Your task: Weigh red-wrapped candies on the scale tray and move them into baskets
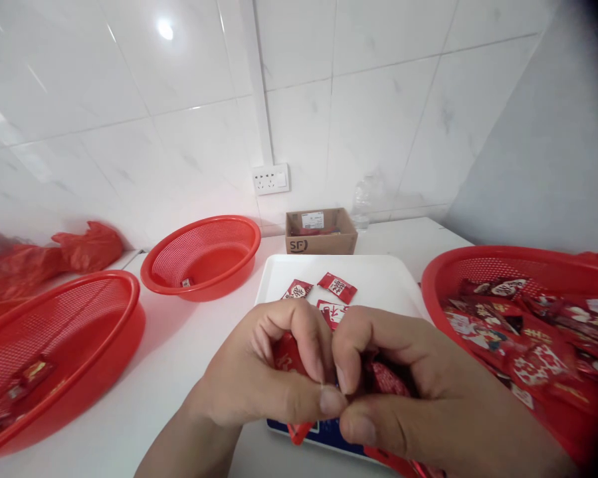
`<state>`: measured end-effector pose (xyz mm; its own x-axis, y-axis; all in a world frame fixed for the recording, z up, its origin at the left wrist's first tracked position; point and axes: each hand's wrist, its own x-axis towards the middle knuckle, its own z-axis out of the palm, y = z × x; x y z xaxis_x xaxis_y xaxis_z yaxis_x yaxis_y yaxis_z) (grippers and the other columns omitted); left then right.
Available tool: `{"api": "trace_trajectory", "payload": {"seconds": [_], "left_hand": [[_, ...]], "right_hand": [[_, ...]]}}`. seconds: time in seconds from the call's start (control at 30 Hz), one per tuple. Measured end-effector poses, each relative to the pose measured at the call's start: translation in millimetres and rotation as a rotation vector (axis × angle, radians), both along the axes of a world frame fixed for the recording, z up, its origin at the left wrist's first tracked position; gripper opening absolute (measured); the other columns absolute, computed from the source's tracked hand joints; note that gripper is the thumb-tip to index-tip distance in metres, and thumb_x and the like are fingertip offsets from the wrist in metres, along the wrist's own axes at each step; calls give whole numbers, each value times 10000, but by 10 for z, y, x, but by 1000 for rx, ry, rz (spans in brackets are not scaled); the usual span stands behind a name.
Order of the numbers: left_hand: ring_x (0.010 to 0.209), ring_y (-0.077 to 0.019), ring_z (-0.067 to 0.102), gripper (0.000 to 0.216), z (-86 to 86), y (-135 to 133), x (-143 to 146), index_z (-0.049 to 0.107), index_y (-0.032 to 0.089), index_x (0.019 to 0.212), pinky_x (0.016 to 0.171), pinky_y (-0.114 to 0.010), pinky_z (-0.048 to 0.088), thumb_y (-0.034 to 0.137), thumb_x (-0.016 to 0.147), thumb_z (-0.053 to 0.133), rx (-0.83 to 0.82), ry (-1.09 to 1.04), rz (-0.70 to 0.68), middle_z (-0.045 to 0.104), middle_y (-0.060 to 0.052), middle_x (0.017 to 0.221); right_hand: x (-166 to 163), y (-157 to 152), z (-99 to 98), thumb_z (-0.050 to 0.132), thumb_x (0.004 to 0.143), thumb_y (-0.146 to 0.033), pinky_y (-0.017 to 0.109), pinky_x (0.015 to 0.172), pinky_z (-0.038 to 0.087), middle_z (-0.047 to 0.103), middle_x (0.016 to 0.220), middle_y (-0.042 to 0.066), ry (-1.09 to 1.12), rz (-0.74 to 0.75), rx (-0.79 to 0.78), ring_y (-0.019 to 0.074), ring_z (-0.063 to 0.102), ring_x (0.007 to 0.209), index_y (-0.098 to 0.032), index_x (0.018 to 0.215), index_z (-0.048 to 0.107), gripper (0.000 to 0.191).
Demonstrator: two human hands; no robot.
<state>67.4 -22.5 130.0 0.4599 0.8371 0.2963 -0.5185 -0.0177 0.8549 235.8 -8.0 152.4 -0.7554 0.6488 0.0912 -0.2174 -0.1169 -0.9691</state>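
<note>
My left hand (274,382) and my right hand (428,392) meet fingertip to fingertip above a white scale (379,271) with a blue front panel. Each hand is closed in a pinch. A red packet (286,353) shows inside the left hand's grip, its lower corner sticking out below the thumb. Red packaging (386,378) shows under the fingers of the right hand, and more red wrapping hangs below it. What the pinching fingertips press between them is hidden. Several small red packets (337,287) with printed characters lie on the scale's plate, just beyond my fingers.
At right, a large red basket (438,292) holds many red packets. Two red mesh baskets stand at left, one nearer (124,318) and one farther (249,255), with few packets inside. Behind the scale are a cardboard box (321,244) and a clear bottle (363,202). Red plastic bags (90,247) lie far left.
</note>
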Motion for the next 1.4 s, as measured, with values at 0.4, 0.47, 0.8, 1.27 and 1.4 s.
{"api": "trace_trajectory", "payload": {"seconds": [0.4,0.47,0.8,1.27,1.4], "left_hand": [[626,-90,569,178,92,-89,-59,578,155,710,565,-180,475,88,709,744,83,181,161,621,-7,712],[613,-81,566,172,111,-98,-64,588,154,706,558,-167,471,69,705,737,105,211,190,622,-3,709],[623,-110,587,169,94,-93,-76,581,154,699,560,-202,492,114,708,745,101,289,200,638,-29,724],[594,-77,550,228,106,-101,-52,555,166,663,537,-155,461,34,648,739,142,311,252,606,4,697],[613,-75,547,246,107,-153,-46,565,172,663,557,-148,464,-35,636,693,210,338,319,601,14,709]], "right_hand": [[23,-39,-86,724,698,-314,202,476,283,375,594,-62,-157,-75,-15,80,326,529,-206,743,579,187],[33,-21,-69,703,707,-288,198,458,252,347,579,-68,-198,-49,38,77,296,518,-209,749,585,148],[23,22,14,648,671,-200,179,433,334,424,548,-63,-236,-3,46,81,407,484,-213,698,547,105],[13,11,14,648,708,-189,153,387,241,362,494,-90,-208,-19,58,48,296,440,-202,661,501,155],[26,13,18,650,703,-165,152,376,225,345,498,-89,-237,-62,128,54,289,445,-209,674,535,126]]}}
